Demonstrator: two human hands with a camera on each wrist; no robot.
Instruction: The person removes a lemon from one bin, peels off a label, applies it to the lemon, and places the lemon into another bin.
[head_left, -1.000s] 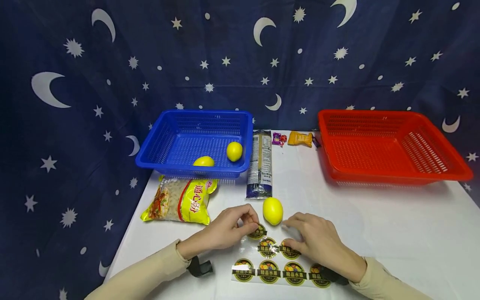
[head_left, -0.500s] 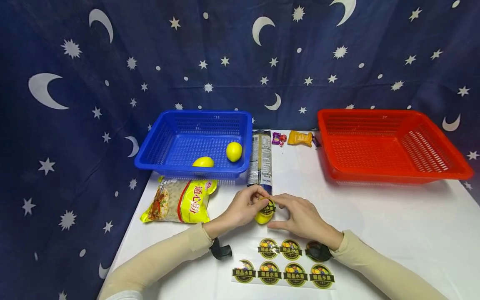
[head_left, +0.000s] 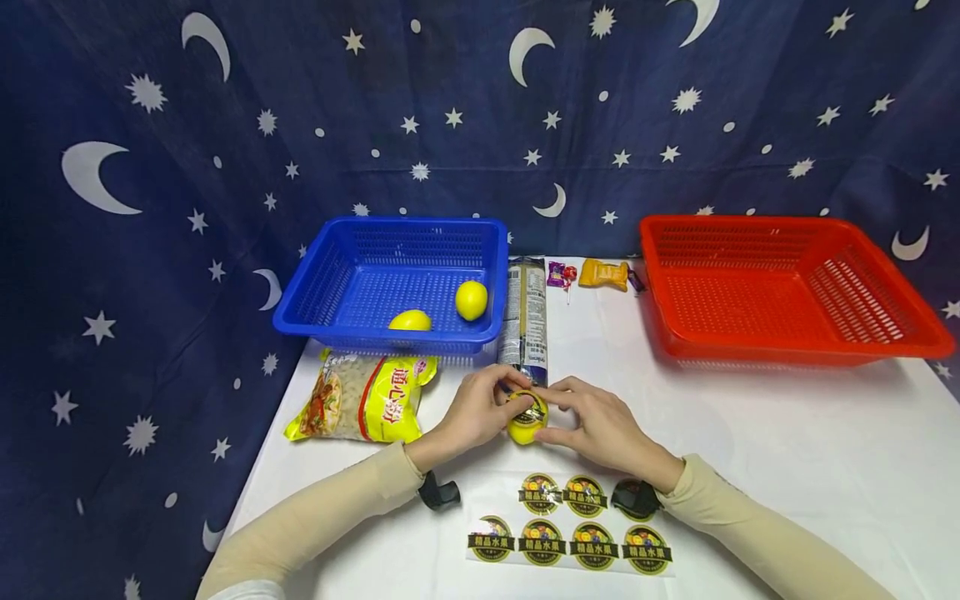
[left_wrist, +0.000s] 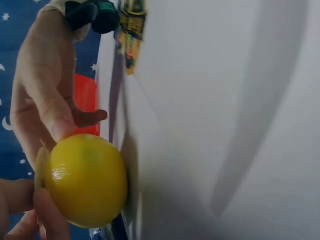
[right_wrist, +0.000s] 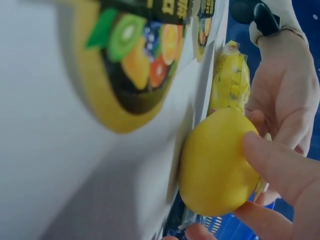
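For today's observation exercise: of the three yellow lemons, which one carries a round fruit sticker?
The yellow lemon held between both hands on the white table; the two lemons in the blue plastic basket show none.

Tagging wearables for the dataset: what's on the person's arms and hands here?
Both arms wear close-fitting beige sleeves down to the wrists. The left hand and right hand are bare: no gloves or rings visible. A small black camera unit sits under each wrist, left camera and right camera. No cables visible.
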